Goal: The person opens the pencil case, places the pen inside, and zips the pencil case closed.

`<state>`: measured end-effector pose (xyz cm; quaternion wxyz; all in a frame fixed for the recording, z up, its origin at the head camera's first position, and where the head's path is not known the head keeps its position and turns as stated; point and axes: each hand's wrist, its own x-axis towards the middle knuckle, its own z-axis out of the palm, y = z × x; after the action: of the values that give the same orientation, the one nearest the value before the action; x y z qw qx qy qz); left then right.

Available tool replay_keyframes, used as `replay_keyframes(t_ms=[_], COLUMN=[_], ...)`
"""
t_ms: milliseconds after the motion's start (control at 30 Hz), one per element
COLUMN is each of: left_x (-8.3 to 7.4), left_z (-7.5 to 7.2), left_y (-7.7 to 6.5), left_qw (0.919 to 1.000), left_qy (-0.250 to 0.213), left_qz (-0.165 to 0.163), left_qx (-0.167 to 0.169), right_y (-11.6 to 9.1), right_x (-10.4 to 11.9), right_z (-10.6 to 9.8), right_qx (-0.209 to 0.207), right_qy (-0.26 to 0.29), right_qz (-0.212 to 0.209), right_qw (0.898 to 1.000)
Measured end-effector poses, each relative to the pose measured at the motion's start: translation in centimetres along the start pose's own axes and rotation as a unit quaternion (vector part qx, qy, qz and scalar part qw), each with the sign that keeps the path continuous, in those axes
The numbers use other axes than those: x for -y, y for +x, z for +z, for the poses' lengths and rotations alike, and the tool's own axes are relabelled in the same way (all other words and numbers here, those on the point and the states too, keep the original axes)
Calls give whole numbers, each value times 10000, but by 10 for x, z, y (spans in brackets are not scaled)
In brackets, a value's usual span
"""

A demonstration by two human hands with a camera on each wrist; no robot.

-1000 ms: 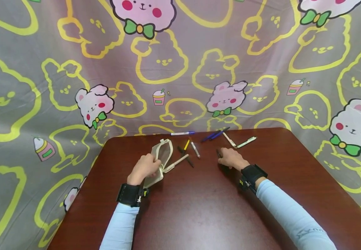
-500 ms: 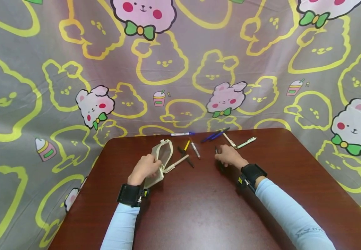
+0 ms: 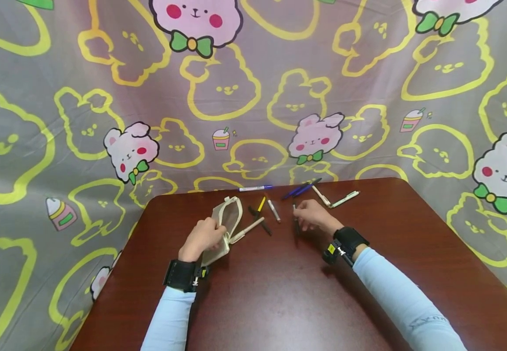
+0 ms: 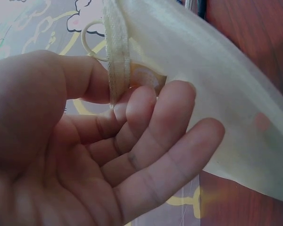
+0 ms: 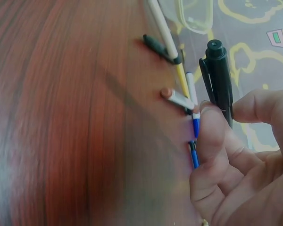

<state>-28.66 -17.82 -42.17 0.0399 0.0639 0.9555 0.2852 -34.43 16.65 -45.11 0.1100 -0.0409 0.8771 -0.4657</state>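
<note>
A pale cream pencil pouch point(image 3: 218, 254) with a zipper stands mouth-open on the left part of the table. My left hand point(image 3: 202, 238) pinches its zipper edge point(image 4: 117, 52) between thumb and forefinger, the other fingers loosely bent beside the fabric. Right of the pouch, my right hand point(image 3: 314, 215) pinches a black pen point(image 5: 219, 75) between thumb and fingers. The pen's clip end points towards the wrist camera, and its shadow falls across the tabletop. Against the pouch's mouth lies a cream pen point(image 3: 249, 230), crossing over a black pen point(image 3: 267, 227).
Between the hands lie a yellow pen point(image 3: 261, 204) and a white marker point(image 3: 274, 211). Farther back are a blue-capped marker point(image 3: 251, 188), blue pens point(image 3: 299, 190), a white pen point(image 3: 321, 196) and a green-white pen point(image 3: 345, 199). A patterned curtain point(image 3: 253, 107) hangs behind the table's far edge.
My right hand has moved left with the black pen, which has come up off the table and turned more upright. The left hand has kept its grip on the pouch in place.
</note>
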Motion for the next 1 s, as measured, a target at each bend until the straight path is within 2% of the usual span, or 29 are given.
replay_keyframes(t_ms=[133, 467, 1000], left_x=[0, 0, -4], left_z=[0, 0, 2], left_y=[1, 1, 1], left_qw=[9999, 9999, 10000], left_qy=[11, 19, 43], left_qz=[117, 111, 6], left_qx=[-19, 45, 57], right_y=[2, 10, 22], right_x=[4, 16, 52], right_z=[3, 19, 58], right_qx=[22, 361, 832], right_qy=[103, 1024, 1466], right_qz=[8, 180, -137], right_qw=[9999, 9939, 9856])
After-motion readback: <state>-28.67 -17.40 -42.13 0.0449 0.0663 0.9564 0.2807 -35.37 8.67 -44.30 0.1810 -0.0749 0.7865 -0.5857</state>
